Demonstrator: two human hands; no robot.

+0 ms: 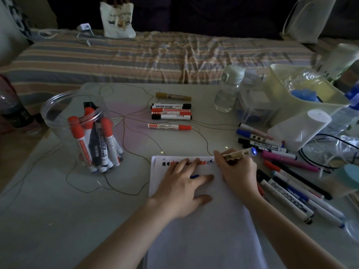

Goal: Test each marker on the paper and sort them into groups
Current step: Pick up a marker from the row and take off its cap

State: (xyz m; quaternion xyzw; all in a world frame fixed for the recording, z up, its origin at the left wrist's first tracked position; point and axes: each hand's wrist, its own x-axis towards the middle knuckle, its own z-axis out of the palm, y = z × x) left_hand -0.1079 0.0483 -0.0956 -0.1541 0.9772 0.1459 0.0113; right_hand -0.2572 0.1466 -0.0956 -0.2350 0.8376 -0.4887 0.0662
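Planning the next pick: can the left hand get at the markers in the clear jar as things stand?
Probably yes. The left hand only presses flat on the paper, the clear jar is open-topped on its side of the table, and nothing stands between them.

Paper: lower centre of the frame, on the surface.
Left hand: flat on the paper's upper part, over a cap.
Right hand: at the paper's upper right corner, grip around a marker whose tip meets the paper.
Jar: left of the paper, markers standing in it.
Sorted markers: upper centre, behind the paper, lying in a row.
Loose markers: right of the paper.
Water bottle: upper right, left of a bin.
Bed: behind the surface, a tote bag on it.
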